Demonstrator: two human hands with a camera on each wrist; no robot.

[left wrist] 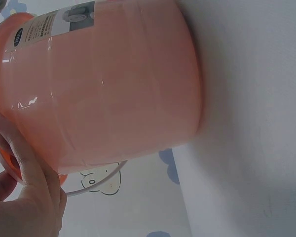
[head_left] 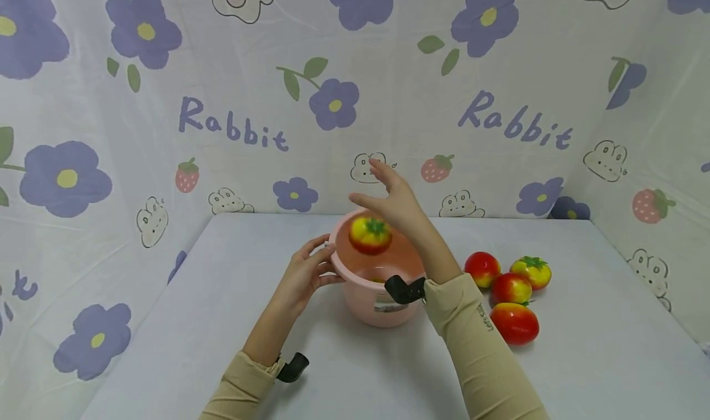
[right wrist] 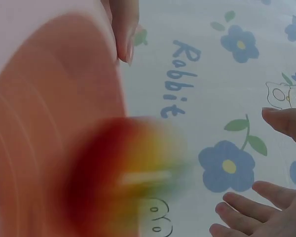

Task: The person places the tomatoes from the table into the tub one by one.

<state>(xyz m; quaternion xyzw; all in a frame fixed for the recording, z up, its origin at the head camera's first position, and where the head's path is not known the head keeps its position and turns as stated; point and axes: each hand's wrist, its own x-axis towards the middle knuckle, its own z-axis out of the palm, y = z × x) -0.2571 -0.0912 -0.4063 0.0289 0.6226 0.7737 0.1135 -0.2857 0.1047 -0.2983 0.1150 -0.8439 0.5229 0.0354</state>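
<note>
A pink bucket [head_left: 373, 306] with a label stands on the table. My left hand [head_left: 306, 273] grips its rim from the left, thumb over the edge and fingers beneath it; the left wrist view shows this hand [left wrist: 29, 192] at the rim too. A red-and-yellow tomato [head_left: 370, 235] with a green top is at the bucket's mouth, apart from my right hand [head_left: 396, 207], which hovers above with fingers spread and holds nothing. Blurred in the right wrist view, the tomato [right wrist: 113, 177] lies well away from the fingertips. Something yellow shows low inside the bucket, mostly hidden.
Right of the bucket, several red and yellow tomatoes [head_left: 511, 289] lie grouped on the white table [head_left: 599, 358]. A patterned curtain [head_left: 388, 56] closes off the back and both sides. Each wrist carries a black camera mount [head_left: 403, 289].
</note>
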